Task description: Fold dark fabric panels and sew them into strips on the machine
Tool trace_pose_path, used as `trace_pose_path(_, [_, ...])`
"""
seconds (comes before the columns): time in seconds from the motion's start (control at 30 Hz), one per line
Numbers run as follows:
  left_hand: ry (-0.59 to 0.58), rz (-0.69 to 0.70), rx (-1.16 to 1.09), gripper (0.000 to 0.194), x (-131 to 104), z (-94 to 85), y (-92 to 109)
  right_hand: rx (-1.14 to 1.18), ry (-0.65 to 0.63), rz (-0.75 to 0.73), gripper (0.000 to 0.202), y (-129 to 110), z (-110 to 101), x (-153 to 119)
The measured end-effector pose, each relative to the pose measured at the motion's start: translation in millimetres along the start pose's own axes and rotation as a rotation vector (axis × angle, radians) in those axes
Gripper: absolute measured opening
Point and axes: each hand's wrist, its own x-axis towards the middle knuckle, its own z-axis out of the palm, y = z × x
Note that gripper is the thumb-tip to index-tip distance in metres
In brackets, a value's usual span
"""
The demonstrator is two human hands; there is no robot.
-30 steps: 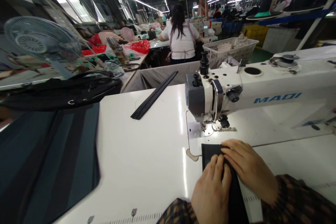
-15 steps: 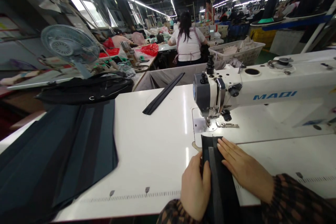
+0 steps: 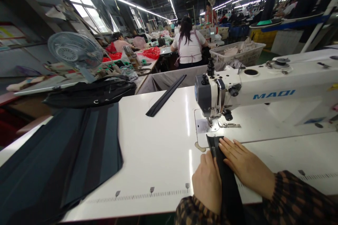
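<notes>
A long black fabric strip runs from the front table edge toward the sewing machine, its far end just short of the needle plate. My left hand is closed on the strip's left edge, knuckles up, and the edge looks folded over there. What its fingertips do underneath is hidden. Stretched flat, my right hand presses on the strip's right side near the far end. Bare metal shows under the presser foot.
Dark fabric panels are stacked at the left, with a black bag behind them. A narrow black strip lies farther back on the table. A fan, a white basket and a seated co-worker are beyond.
My left hand has moved right and turned over the strip, folding its left edge across; the grey band along it is now mostly covered. My right hand stays almost in place.
</notes>
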Motion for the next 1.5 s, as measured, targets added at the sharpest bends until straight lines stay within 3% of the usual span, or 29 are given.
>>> trace_pose_path(0.13, [-0.093, 0.114, 0.097, 0.049, 1, 3.0, 10, 0.031, 0.014, 0.004, 0.042, 0, -1, 1])
trace_pose_path(0.33, [-0.204, 0.173, 0.056, 0.051, 16, -6.0, 9, 0.072, 0.037, 0.021, 0.043, 0, 2, 1])
trace_pose_path(0.5, [-0.199, 0.218, -0.062, 0.044, 24, -13.2, 6, 0.083, 0.041, 0.012, 0.044, 1, 4, 1])
trace_pose_path(0.8, [-0.128, 0.263, -0.252, 0.042, 27, -4.9, -3, 0.133, 0.042, 0.021, 0.046, 1, 5, -1])
trace_pose_path(0.97, [-0.195, 0.23, -0.105, 0.048, 27, -10.5, 5, 0.141, 0.012, 0.014, 0.047, 1, 1, -1])
trace_pose_path(1.1, [-0.257, 0.219, 0.004, 0.057, 25, -14.5, 11, 0.158, 0.063, 0.028, 0.045, 0, -2, -1])
trace_pose_path(1.3, [-0.24, 0.211, 0.026, 0.057, 29, -12.9, 12, 0.152, 0.027, 0.008, 0.042, 3, -4, 2])
trace_pose_path(1.5, [-0.217, 0.193, 0.003, 0.055, 50, -15.2, 9, 0.122, 0.013, -0.052, 0.042, 20, 8, 20])
